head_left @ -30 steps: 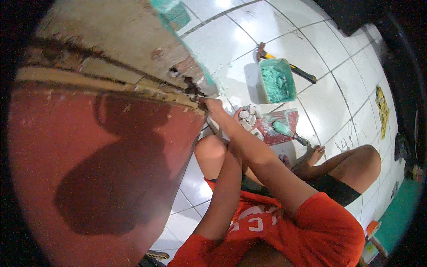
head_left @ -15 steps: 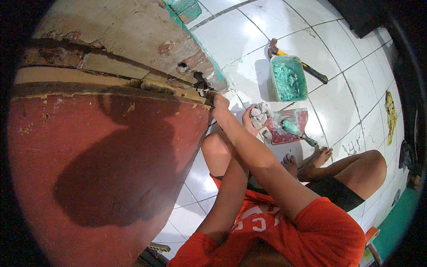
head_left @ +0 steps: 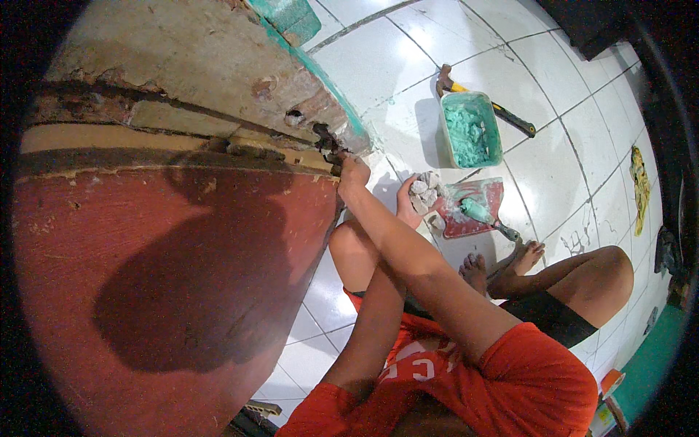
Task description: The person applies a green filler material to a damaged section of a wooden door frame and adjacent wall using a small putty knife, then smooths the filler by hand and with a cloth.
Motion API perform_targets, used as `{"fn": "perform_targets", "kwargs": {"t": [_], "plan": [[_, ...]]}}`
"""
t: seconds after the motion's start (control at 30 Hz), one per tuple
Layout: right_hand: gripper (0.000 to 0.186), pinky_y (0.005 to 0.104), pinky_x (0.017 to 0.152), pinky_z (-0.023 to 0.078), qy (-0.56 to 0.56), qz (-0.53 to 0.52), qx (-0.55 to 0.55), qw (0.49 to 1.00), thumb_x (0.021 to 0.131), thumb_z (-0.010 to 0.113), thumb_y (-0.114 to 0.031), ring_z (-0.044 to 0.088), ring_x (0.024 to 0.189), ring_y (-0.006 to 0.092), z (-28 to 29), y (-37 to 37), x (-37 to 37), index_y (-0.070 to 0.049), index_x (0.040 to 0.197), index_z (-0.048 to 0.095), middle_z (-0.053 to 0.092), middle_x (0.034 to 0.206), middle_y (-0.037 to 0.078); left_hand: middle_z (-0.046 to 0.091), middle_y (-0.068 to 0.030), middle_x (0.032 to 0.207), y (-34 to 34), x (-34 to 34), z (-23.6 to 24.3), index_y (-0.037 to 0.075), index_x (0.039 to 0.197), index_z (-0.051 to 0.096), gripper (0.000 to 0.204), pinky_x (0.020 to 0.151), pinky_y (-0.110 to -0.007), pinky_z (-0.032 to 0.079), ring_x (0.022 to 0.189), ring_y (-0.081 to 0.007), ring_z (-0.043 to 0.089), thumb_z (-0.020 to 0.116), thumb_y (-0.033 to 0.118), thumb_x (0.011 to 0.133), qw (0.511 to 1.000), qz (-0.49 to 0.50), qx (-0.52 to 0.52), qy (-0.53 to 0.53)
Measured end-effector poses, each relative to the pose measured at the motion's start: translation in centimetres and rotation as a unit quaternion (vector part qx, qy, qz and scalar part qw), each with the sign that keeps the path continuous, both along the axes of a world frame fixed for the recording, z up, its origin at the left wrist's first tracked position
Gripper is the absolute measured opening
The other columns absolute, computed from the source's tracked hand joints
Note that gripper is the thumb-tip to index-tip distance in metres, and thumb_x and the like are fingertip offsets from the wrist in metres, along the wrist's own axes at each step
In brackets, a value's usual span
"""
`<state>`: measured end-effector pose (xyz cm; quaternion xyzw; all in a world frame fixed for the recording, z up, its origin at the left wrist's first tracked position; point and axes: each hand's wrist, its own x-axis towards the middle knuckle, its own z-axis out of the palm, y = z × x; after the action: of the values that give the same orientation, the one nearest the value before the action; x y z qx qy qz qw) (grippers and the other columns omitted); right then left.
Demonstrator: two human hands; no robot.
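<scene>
My forearms cross, the right one over the left. My right hand (head_left: 354,175) is at the ragged hole (head_left: 328,138) low in the broken wall, beside the end of the red panel (head_left: 182,269). Its fingers are curled in, their tips partly hidden at the hole's edge. Below and right of it, my left hand (head_left: 409,205) cups several grey-white rubble chunks (head_left: 424,191). Next to these lies a dusty red flat board (head_left: 473,226), with a putty knife (head_left: 484,213) on it, its blade coated in green paste.
A square tub (head_left: 473,135) of green paste stands on the white tiles, against a claw hammer (head_left: 515,120) with a yellow and black handle. My bare feet (head_left: 528,255) are near the board. A crumpled yellow wrapper (head_left: 639,189) lies at far right.
My right hand has shifted slightly left at the hole, and the view has shifted a little with it. My left hand still holds the rubble chunks.
</scene>
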<state>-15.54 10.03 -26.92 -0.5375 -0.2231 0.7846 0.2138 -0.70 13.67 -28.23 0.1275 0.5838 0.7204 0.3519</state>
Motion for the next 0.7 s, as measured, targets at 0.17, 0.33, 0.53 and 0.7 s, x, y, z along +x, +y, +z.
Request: {"fn": "perform_targets", "kwargs": {"t": [0.17,0.33,0.53,0.7], "plan": [[0.012,0.0290,0.061,0.046,0.005,-0.008,0.020,1.000,0.080,0.052,0.000,0.054,0.067,0.0157,0.2,2.3,0.4,0.002,0.086,0.062,0.059,0.080,0.005,0.060,-0.0086,0.101,2.0,0.0,0.0,0.003,0.112,0.048,0.048,0.083,-0.038,0.049,0.094,-0.0213,0.056,0.072,0.012,0.072,0.984,-0.046,0.081,-0.150],[0.012,0.0295,0.061,0.045,0.033,-0.017,-0.022,0.999,0.079,0.052,0.000,0.054,0.068,0.0153,4.6,-0.4,0.1,0.001,0.085,0.062,0.059,0.080,0.005,0.060,-0.0088,0.101,-0.2,-1.8,-1.6,0.004,0.108,0.053,0.036,0.085,-0.045,0.047,0.095,-0.0270,0.056,0.059,0.027,0.081,0.934,0.015,0.094,-0.343],[0.012,0.0311,0.060,0.046,0.024,-0.048,-0.038,0.998,0.080,0.052,-0.002,0.055,0.069,0.0163,1.5,2.3,1.1,0.001,0.082,0.063,0.060,0.082,0.006,0.060,-0.0101,0.102,2.1,0.0,0.9,0.006,0.105,0.056,0.034,0.083,-0.050,0.047,0.095,-0.0295,0.056,0.054,0.032,0.083,0.935,0.003,0.136,-0.326],[0.015,0.0315,0.062,0.048,0.039,-0.054,-0.049,0.997,0.079,0.050,0.000,0.057,0.069,0.0182,1.8,1.1,1.2,0.002,0.084,0.064,0.061,0.083,0.008,0.059,-0.0087,0.104,1.2,-1.5,0.4,0.004,0.108,0.052,0.031,0.085,-0.044,0.048,0.093,-0.0255,0.057,0.054,0.025,0.085,0.824,-0.008,0.128,-0.552]]}}
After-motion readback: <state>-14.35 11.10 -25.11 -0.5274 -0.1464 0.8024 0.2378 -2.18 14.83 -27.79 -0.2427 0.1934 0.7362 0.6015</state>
